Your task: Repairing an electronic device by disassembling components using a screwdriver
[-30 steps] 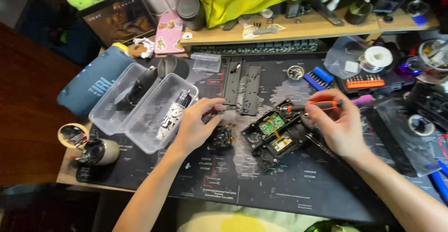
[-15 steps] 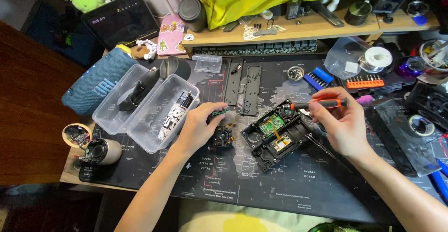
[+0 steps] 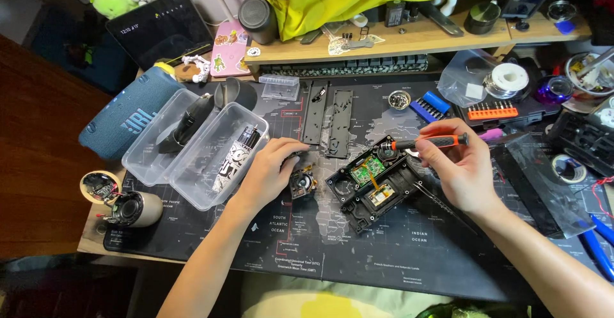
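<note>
Cluttered with parts bins and tools, your bench is covered by a dark world-map desk mat (image 3: 358, 254). Your right hand (image 3: 457, 168) is closed around an orange-and-black precision screwdriver (image 3: 427, 142), held nearly level with its tip at the upper corner of the opened black device housing (image 3: 374, 184). That housing lies on the mat between your hands, its green circuit board (image 3: 366, 170) exposed. Bring the shaft more upright before you turn, so the bit seats squarely and does not slip onto the board. Your left hand (image 3: 272, 168) rests curled over a small round module with coloured wires (image 3: 302, 184), just left of the housing; I cannot tell whether the fingers actually pinch it. Keep it pressed flat so the wires stay slack. Beyond lie two black plates (image 3: 327, 115), clear plastic tubs (image 3: 192, 148) and an orange bit rack (image 3: 492, 110).
</note>
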